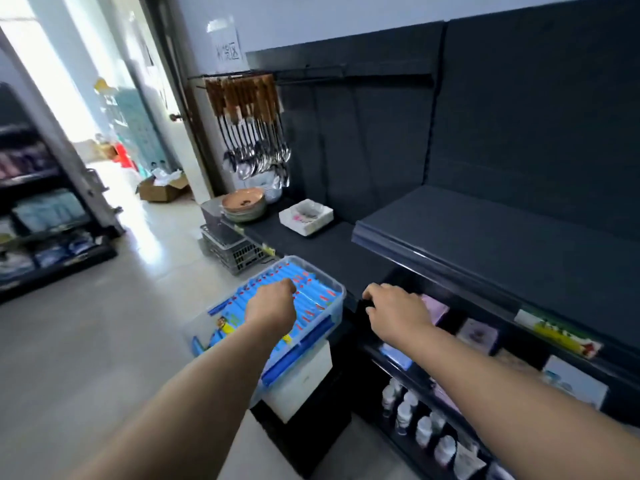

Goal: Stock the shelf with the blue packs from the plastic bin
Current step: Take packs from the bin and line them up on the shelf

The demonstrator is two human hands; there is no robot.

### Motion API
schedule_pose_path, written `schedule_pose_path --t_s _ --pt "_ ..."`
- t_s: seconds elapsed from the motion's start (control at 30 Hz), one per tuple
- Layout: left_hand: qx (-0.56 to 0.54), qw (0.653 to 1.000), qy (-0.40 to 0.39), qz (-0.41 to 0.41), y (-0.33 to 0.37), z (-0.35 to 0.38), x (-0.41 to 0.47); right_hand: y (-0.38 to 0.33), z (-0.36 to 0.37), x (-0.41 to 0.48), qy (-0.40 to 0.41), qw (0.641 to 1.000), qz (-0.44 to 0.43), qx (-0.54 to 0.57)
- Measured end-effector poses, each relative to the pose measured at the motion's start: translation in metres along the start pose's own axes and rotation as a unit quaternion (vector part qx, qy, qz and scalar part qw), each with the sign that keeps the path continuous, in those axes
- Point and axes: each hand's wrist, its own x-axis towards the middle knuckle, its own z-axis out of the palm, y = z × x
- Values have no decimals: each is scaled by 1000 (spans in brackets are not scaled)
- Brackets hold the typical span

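Note:
A clear plastic bin [335, 285] stands on a white box beside the shelving, filled with several blue packs [313, 295] with red marks. My left hand [272, 304] reaches down into the bin, back of the hand up, its fingers bent down among the packs and hidden from view. My right hand [396, 311] hovers to the right of the bin at the dark end of the lower shelf, fingers loosely curled, holding no pack. The dark upper shelf [485, 237] lies bare above it.
Bowls [243, 203] and a white tray [306, 216] sit on the lower left shelf, with ladles [256, 147] hanging above. Boxes and white bottles [424, 427] fill the shelves under my right arm. Grey crates [235, 249] stand on the floor past the bin.

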Motion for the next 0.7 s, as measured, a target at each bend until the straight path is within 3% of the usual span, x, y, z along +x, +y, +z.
schedule_pose_path --t_s 0.27,0.7 --pt "-8 992 -22 -126 -118 5 12 -76 57 44 -70 997 -36 4" --pt "-14 989 -84 -121 -176 48 127 -109 148 168 -203 979 -11 -11"
